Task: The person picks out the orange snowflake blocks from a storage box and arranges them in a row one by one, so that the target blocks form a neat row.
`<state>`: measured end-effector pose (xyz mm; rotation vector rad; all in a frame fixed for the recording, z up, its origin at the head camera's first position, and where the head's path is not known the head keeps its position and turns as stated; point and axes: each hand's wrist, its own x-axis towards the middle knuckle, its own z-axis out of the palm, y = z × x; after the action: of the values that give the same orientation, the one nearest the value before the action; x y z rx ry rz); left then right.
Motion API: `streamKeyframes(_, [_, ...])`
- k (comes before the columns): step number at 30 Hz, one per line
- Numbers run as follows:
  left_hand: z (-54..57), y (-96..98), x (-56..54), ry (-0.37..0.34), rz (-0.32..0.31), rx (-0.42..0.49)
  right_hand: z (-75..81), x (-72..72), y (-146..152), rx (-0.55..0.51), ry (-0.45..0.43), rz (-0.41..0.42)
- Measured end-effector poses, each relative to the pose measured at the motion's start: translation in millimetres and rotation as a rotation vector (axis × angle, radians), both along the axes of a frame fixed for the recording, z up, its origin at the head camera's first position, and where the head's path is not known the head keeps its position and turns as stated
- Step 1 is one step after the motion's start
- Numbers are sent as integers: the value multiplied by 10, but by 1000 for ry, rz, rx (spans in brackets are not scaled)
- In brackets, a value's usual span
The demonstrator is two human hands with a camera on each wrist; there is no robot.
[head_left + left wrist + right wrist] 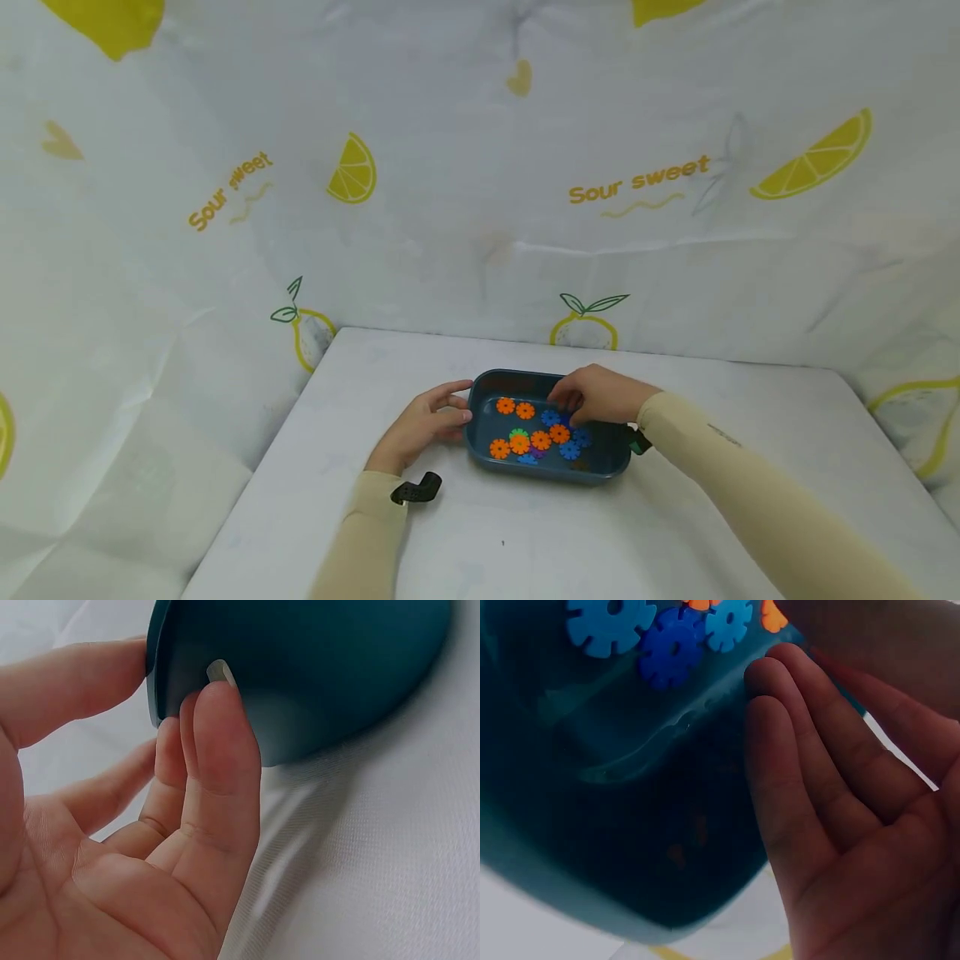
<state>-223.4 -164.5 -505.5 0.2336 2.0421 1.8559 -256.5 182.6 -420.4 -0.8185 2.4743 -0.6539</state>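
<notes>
A dark teal plastic box (551, 473) with rounded corners holds several flower-shaped plastic discs: orange (499, 448), blue (570, 450), purple and green. At its left end is my left hand (423, 425); in the left wrist view, thumb and fingertips (225, 735) touch the rim and outer wall from outside without curling round it. My right hand (606, 393) reaches over the far right rim into the box, with thumb and index finger pointing down among the blue discs. In the right wrist view its other fingers (772, 757) are nearly straight, and the thumb hides part of an orange disc.
The box stands on a table with a white cover (525, 542). Behind and to the left hangs a white cloth (450, 250) printed with lemons and lettering. Black bands (417, 488) sit at the wrists.
</notes>
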Motion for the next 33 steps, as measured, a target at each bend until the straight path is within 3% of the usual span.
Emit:
streamKeyframes(9, [-10,15,-20,5,-11,4,-122,-63,-123,85,-5,2])
streamKeyframes(19, [-15,22,-55,14,-25,22,-198,-34,-239,166,-16,-31])
streamKeyframes(33, [-38,17,-24,-3,-8,58,-247,-6,-334,200,18,-41])
